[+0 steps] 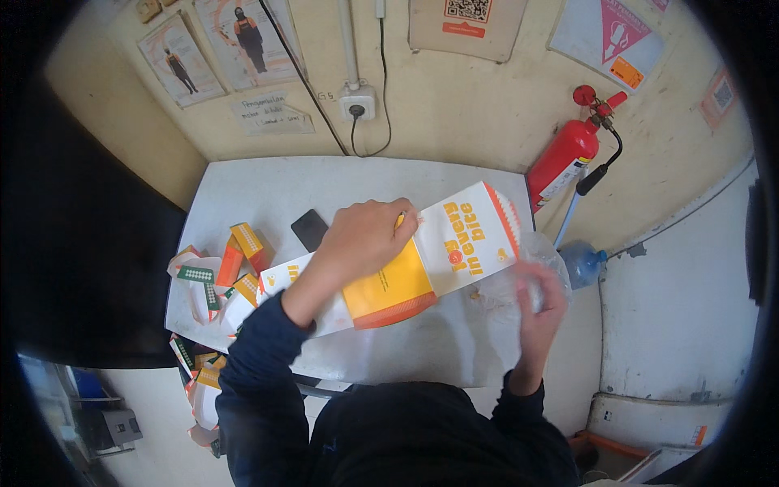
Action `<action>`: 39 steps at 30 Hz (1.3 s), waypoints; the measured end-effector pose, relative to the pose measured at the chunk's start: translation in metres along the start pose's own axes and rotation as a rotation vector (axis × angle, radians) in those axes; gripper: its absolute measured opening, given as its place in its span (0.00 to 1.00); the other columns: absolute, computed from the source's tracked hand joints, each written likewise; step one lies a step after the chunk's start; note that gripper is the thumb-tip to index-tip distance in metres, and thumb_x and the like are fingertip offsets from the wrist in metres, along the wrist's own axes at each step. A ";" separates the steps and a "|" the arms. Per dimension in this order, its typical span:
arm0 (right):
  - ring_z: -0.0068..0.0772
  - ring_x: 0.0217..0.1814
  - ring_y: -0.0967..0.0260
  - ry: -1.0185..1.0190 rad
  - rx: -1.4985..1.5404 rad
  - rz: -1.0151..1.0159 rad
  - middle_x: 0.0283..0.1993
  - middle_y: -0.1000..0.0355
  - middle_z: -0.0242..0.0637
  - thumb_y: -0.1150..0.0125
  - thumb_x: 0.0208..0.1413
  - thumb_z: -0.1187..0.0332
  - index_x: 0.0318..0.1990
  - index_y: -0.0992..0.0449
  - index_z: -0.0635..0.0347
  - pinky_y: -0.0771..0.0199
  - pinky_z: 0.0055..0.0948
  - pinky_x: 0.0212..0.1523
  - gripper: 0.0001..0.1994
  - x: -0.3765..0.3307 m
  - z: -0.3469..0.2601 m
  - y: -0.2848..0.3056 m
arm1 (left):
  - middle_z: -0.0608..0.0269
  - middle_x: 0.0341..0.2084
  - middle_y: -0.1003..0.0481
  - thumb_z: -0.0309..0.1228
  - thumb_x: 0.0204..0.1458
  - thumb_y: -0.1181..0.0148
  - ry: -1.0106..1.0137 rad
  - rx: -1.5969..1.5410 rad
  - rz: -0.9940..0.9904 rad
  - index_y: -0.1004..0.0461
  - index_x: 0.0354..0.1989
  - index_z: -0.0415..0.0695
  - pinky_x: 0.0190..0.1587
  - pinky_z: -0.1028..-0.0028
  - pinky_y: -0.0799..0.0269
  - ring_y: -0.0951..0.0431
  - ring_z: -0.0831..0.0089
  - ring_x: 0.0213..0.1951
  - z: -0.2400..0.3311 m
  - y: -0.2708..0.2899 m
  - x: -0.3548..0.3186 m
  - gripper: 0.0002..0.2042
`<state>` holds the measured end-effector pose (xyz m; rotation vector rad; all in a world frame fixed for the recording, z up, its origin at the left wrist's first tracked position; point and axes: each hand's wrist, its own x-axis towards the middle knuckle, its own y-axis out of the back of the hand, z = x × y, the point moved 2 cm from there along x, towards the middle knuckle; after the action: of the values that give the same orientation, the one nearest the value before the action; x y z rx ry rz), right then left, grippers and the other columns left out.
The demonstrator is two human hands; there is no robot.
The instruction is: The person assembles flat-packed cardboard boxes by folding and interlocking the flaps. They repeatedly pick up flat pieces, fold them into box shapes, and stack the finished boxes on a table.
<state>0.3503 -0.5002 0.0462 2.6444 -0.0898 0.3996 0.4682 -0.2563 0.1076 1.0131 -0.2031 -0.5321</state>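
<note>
The left hand (365, 239) lies knuckles-up on a long flat carton (406, 264), white with a yellow panel and orange edging, which rests slantwise across the middle of the grey table (268, 183); its fingers are curled together, pressing the card near the fold between the yellow and white parts. The right hand (540, 296), blurred, is at the table's right edge with its fingers closed around a crumpled clear bag (507, 284); how tightly, I cannot tell. To do this well, I judge the left hand should keep its weight flat on the carton so it does not slide, while the right draws the film away gently without tearing it. A heap of smaller orange, white and green cartons (215, 280) sits at the table's left edge, some spilling over, and a dark phone (309, 229) lies just behind the left hand. On the wall: two posters of standing figures (215, 45) at upper left, a handwritten paper note (272, 114), a socket (358, 102), a brown board with a square code (466, 24), and a pink triangular sign (613, 36) above a red extinguisher (568, 154)
</note>
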 end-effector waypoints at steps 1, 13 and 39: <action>0.44 0.70 0.59 -0.073 -0.256 0.375 0.68 0.54 0.47 0.37 0.48 0.68 0.56 0.36 0.60 0.52 0.47 0.64 0.26 -0.016 0.028 0.013 | 0.45 0.31 0.25 0.45 0.55 0.58 0.096 0.091 0.076 0.25 0.41 0.44 0.42 0.59 0.32 0.26 0.51 0.38 0.002 -0.007 -0.007 0.19; 0.51 0.70 0.68 -0.316 -0.709 0.118 0.66 0.57 0.53 0.42 0.51 0.62 0.58 0.40 0.69 0.63 0.56 0.64 0.29 0.037 0.293 -0.069 | 0.44 0.25 0.27 0.42 0.53 0.57 -0.025 0.005 0.125 0.24 0.33 0.40 0.39 0.58 0.33 0.27 0.47 0.32 -0.012 -0.003 0.007 0.19; 0.50 0.62 0.50 0.368 -0.230 -0.481 0.62 0.49 0.49 0.25 0.14 0.54 0.66 0.61 0.62 0.52 0.43 0.61 0.66 0.048 0.007 -0.073 | 0.54 0.37 0.25 0.44 0.51 0.46 -0.224 0.065 0.559 0.25 0.38 0.44 0.57 0.55 0.45 0.29 0.57 0.46 0.001 0.006 -0.044 0.17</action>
<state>0.4075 -0.4383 0.0228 2.2268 0.5692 0.6512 0.4321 -0.2322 0.1171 0.9074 -0.6835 -0.1256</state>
